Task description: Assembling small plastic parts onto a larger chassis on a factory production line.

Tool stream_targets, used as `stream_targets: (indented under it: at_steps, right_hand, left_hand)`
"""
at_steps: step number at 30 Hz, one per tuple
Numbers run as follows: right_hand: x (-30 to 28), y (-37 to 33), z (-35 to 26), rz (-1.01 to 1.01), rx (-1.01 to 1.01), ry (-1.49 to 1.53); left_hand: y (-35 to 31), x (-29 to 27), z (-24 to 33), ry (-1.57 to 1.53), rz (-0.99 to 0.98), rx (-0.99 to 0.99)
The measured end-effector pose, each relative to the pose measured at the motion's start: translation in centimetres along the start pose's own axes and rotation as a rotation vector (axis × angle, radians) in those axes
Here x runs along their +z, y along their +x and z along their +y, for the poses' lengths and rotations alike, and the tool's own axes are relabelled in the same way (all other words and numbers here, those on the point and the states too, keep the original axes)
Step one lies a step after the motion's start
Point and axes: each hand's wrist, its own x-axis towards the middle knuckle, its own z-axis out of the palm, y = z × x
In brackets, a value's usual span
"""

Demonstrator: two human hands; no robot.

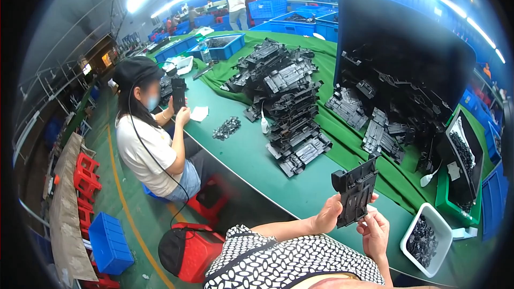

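Note:
I hold a black moulded plastic frame upright above the table's near edge. My left hand grips its lower left side, and fingertips show past its far right edge. My right hand is at the frame's lower right edge, thumb and fingers pinched together; whatever they hold is too small to make out. To the right of it sits a white tray of small black parts. Beyond the frame, similar black plastic frames are piled high on the green table.
At left a co-worker sits holding another black part. Small dark pieces lie between us. More frames spill from a large dark bin tipped on green cloth. A green crate stands at right, and a red stool beside me.

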Motion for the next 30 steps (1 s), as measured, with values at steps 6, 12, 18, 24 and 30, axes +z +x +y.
stream_targets:
  at_steps: [6,12,18,24,30]
  right_hand:
    - [1.2,0.5,1.0,0.036,0.007,0.015]
    - [1.0,1.4,1.6,0.004,0.017,-0.020]
    - [-0.6,0.8,0.8,0.098,-0.016,-0.338]
    - [-10.2,-4.8,-6.7,0.527,-0.289,-1.072]
    - [-22.4,-9.9,-7.0,0.714,-0.006,-1.640]
  left_hand:
    - [-0.6,-1.4,0.3,-0.012,0.014,-0.009]
    - [-0.7,-1.9,0.7,0.020,0.041,-0.001]
    - [0.7,-2.4,-0.6,-0.053,0.053,0.025]
    - [1.3,-7.0,-3.0,-0.462,0.171,-0.215]
    - [0.7,-8.8,-4.7,-0.550,0.311,-0.273]
